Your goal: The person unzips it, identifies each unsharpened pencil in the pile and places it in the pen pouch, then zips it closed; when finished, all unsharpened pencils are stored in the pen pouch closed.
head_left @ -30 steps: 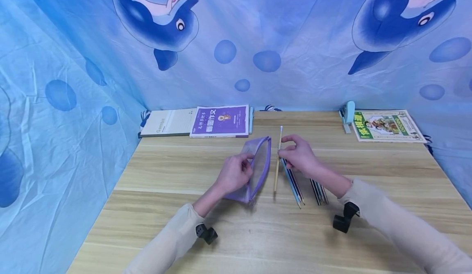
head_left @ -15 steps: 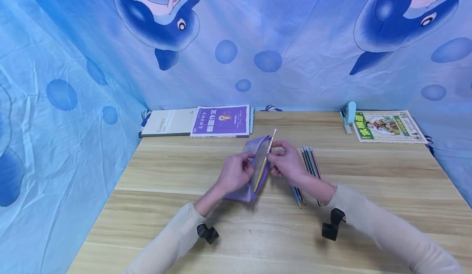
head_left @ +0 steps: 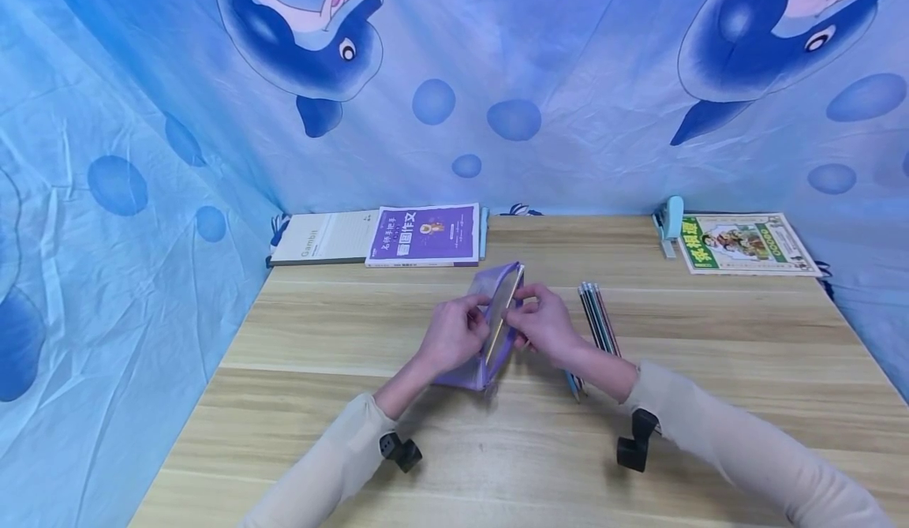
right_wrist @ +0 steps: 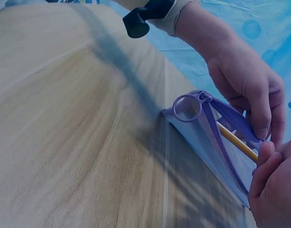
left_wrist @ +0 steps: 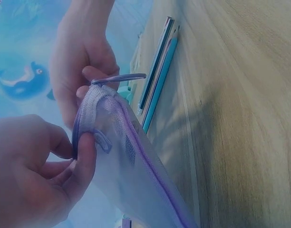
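Note:
A translucent purple zip pencil pouch (head_left: 490, 279) stands with its mouth spread between both hands. My left hand (head_left: 452, 335) pinches the pouch's near-left zip edge between thumb and fingers, as the left wrist view also shows. At the opposite edge, my right hand (head_left: 547, 324) holds a yellow pencil (right_wrist: 238, 141) that lies lengthwise inside the mouth. The right fingers cover the pencil's other end in the right wrist view. A purple ring (right_wrist: 187, 108) hangs at the pouch's zip end. Right of the pouch lie several striped pencils (head_left: 598, 315), and a blue pencil (head_left: 572, 384) partly under the right forearm.
At the back left are a Gambit notebook (head_left: 319, 237) and a purple book (head_left: 426, 234) overlapping it. A light-blue stapler (head_left: 671, 224) and a green-and-white picture book (head_left: 749, 242) sit at the back right. A blue dolphin-print curtain (head_left: 589, 62) borders the wooden table.
The right hand has carried the yellow pencil left from above the table into the pouch's mouth, then lowered it inside. The left hand has stayed at the pouch edge.

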Motion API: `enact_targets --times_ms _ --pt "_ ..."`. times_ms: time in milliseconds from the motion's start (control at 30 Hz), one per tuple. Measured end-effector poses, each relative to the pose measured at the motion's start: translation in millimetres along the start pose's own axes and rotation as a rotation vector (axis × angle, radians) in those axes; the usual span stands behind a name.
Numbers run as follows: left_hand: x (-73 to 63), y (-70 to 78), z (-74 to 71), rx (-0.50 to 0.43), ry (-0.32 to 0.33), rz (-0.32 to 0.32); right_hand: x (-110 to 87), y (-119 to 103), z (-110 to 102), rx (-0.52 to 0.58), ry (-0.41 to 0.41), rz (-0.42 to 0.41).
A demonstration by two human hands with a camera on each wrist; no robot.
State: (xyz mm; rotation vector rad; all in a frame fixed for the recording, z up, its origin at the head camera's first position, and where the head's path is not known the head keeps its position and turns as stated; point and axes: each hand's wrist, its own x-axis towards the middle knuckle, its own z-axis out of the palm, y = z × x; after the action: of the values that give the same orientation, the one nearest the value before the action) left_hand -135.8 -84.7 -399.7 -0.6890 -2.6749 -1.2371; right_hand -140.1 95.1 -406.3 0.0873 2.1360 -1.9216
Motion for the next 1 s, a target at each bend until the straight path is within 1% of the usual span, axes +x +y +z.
enact_targets --times_ms 133,333,433,533,633,667,800,900,1000 --pt "-0.5 -0.1 0.8 -0.001 0.005 0.004 -0.1 1 0 -0.013 -0.01 -0.005" --pt "-1.2 -0.5 1.6 -0.014 -0.008 -0.008 0.6 0 -5 -0.048 -0.006 0.0" --pt "-1.3 -0.3 1.8 -0.005 -0.007 -0.009 0.9 -2 -14 -0.072 0.013 0.006" --pt "-0.8 -0.1 1.9 -0.005 -0.004 -0.007 1.6 -5 -30 -0.127 0.026 -0.002" --pt "0.4 -0.2 1.7 -0.013 -0.006 -0.002 3.6 -7 -52 -0.228 0.019 -0.02" --pt "0.9 -0.3 1.7 -0.013 -0.005 0.001 4.3 -7 -60 -0.279 0.013 -0.028" --pt "1.7 -0.9 1.4 0.001 -0.009 -0.003 4.8 -3 -91 -0.501 -0.058 -0.064" --pt "1.0 -1.9 2.0 0.017 -0.011 -0.004 2.6 0 -105 -0.618 -0.103 -0.071" --pt "0.4 -2.6 3.1 0.022 -0.012 -0.004 1.2 2 -110 -0.675 -0.12 -0.049"
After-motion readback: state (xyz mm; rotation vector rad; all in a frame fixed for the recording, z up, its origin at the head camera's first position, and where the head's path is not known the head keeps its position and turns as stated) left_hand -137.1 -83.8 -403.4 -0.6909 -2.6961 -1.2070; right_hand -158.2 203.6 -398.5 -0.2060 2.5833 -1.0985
